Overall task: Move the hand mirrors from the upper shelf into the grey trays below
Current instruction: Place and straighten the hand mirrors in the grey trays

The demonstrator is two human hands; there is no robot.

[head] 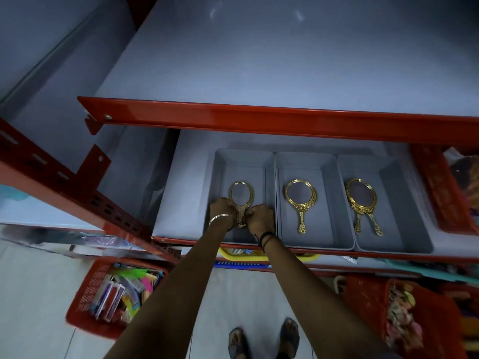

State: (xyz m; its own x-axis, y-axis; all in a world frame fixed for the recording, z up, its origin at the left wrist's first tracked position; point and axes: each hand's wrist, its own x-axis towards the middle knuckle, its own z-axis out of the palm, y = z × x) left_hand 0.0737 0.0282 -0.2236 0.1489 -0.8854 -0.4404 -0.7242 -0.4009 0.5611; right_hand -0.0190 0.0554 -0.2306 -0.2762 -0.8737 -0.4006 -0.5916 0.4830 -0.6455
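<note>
Three grey trays stand side by side on the lower shelf. In the left tray (220, 161) lies a gold oval hand mirror (241, 194). My left hand (222, 211) and my right hand (260, 218) are both closed on its handle from either side. The middle tray (303, 159) holds gold round mirrors (300, 198), stacked. The right tray (404, 203) holds two gold oval mirrors (360, 196) with their handles splayed. The upper shelf (259, 68) shows a bare grey surface with no mirrors in sight.
A red metal rail (259, 119) edges the upper shelf, just above the trays. Red baskets sit at the right of the lower shelf (445, 193) and on the floor at left (114, 294) and right (414, 314). My sandalled feet (264, 340) stand on the tiled floor.
</note>
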